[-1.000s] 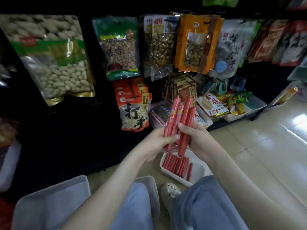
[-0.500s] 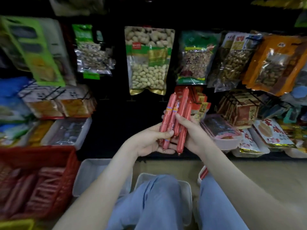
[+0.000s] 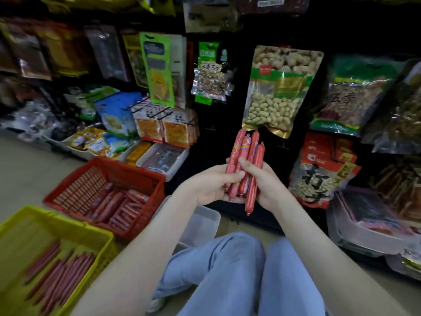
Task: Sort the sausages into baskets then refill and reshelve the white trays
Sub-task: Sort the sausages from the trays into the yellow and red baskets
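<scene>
A bundle of several red sausages (image 3: 247, 153) stands upright in front of me, held by both hands. My left hand (image 3: 211, 184) grips the lower left of the bundle, thumb across it. My right hand (image 3: 264, 181) holds the right side, fingers curled round the sausages. To the left on the floor stands a red basket (image 3: 127, 172) with several thicker sausages in it. A yellow basket (image 3: 100, 238) at the lower left holds several thin sausages. An empty white tray (image 3: 205, 221) lies on the floor beyond my knees.
Shelves of hanging snack bags fill the back, among them a peanut bag (image 3: 278, 92). White trays with packets (image 3: 164, 158) sit on the lowest shelf at left and at right (image 3: 355, 233). My knees in blue jeans (image 3: 239, 265) fill the lower middle. Tiled floor shows at left.
My view has swung left, bringing the red and yellow baskets into sight. Both hands keep holding the sausage bundle, and the tray with sausages has left the view.
</scene>
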Demonstrator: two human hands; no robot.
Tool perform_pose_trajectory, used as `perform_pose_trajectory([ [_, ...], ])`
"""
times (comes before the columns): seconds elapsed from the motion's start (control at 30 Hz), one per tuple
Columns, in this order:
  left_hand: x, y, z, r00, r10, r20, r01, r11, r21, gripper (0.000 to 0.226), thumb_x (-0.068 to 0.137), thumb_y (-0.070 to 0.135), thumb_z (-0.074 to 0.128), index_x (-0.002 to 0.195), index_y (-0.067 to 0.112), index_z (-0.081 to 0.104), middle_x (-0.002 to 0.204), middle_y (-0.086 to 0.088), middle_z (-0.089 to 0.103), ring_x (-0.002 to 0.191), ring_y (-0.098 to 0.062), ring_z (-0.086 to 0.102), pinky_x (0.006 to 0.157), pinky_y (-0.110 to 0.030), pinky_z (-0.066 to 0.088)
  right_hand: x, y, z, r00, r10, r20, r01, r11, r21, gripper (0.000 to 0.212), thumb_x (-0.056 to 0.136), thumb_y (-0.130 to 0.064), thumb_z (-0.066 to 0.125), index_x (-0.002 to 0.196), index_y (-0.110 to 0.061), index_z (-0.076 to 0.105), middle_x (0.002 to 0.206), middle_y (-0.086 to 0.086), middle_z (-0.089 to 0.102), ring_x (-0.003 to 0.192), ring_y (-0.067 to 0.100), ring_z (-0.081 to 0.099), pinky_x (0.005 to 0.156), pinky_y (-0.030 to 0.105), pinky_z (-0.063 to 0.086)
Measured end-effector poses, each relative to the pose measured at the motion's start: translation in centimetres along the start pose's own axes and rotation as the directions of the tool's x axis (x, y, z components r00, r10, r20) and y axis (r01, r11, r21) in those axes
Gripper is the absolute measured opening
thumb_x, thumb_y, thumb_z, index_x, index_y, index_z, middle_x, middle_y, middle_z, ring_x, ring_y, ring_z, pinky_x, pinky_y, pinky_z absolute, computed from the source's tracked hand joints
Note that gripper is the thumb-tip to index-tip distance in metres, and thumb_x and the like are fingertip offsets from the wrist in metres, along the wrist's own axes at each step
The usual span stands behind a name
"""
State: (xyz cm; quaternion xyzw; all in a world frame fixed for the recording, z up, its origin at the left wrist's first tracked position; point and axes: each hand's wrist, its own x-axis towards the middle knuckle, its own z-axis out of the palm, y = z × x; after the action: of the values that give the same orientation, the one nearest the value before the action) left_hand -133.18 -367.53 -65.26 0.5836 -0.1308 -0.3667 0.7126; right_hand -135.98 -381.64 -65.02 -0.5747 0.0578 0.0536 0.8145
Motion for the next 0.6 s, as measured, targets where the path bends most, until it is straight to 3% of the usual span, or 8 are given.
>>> perform_pose_trajectory([
  [0.07,-0.5,0.3,0.5,1.0,-0.015,-0.014,0.016,0.998,0.055,0.015,0.097,0.012,0.052,0.109,0.012,0.06,0.093,-0.006,0.07,0.086,-0.021,0.069,0.077,-0.04,0.059,-0.1,-0.2,-0.1,0.998,0.03,0.052,-0.033,0.998,0.056,0.038,0.081,-0.022,0.064,0.112,0.0,0.063,0.099,0.015,0.071,0.089,0.026,0.07,0.069,0.038,0.059],
  [0.17,-1.1,0.7,0.7,0.996,-0.03,-0.088,0.04,0.992,0.12,0.013,0.097,0.012,0.053,0.107,0.008,0.06,0.092,-0.007,0.069,0.086,-0.021,0.068,0.079,-0.039,0.059,0.4,-0.1,0.4,0.994,0.049,0.096,-0.062,0.989,0.135,0.024,0.076,-0.015,0.064,0.098,-0.005,0.066,0.089,0.009,0.073,0.082,0.023,0.07,0.071,0.041,0.059],
  [0.33,-2.6,-1.1,-2.4,0.932,-0.06,-0.358,0.084,0.995,0.05,0.029,0.094,0.024,0.06,0.113,0.001,0.061,0.105,-0.018,0.067,0.095,-0.026,0.066,0.089,-0.041,0.055,3.2,1.7,3.6,0.982,0.108,0.156,-0.128,0.984,0.127,0.017,0.087,-0.003,0.058,0.104,-0.002,0.061,0.087,0.01,0.07,0.08,0.023,0.069,0.072,0.041,0.06],
  [0.4,-4.2,-2.2,-5.0,0.875,-0.082,-0.477,0.102,0.995,0.017,0.036,0.093,0.03,0.06,0.114,0.001,0.061,0.103,-0.018,0.068,0.091,-0.025,0.068,0.085,-0.035,0.057,5.2,3.0,5.5,0.973,0.146,0.176,-0.174,0.973,0.153,0.017,0.087,0.0,0.058,0.104,-0.002,0.061,0.087,0.012,0.07,0.078,0.022,0.07,0.064,0.038,0.059],
  [0.5,-7.4,-4.2,-10.2,0.76,-0.068,-0.646,0.104,0.994,0.017,0.03,0.093,0.036,0.06,0.104,0.009,0.063,0.101,-0.013,0.07,0.09,-0.022,0.068,0.082,-0.031,0.057,8.9,5.7,9.3,0.955,0.212,0.206,-0.24,0.964,0.119,0.013,0.087,0.001,0.058,0.099,-0.002,0.061,0.082,0.011,0.07,0.075,0.022,0.07,0.068,0.037,0.06],
  [0.6,-10.5,-6.7,-15.7,0.573,-0.053,-0.818,0.051,0.998,-0.029,0.013,0.097,0.028,0.055,0.087,0.019,0.058,0.084,-0.003,0.065,0.074,-0.015,0.061,0.071,-0.028,0.052,12.1,9.4,13.8,0.928,0.268,0.259,-0.279,0.96,0.007,0.009,0.088,0.003,0.057,0.093,-0.003,0.061,0.072,0.009,0.071,0.071,0.021,0.068,0.069,0.037,0.059],
])
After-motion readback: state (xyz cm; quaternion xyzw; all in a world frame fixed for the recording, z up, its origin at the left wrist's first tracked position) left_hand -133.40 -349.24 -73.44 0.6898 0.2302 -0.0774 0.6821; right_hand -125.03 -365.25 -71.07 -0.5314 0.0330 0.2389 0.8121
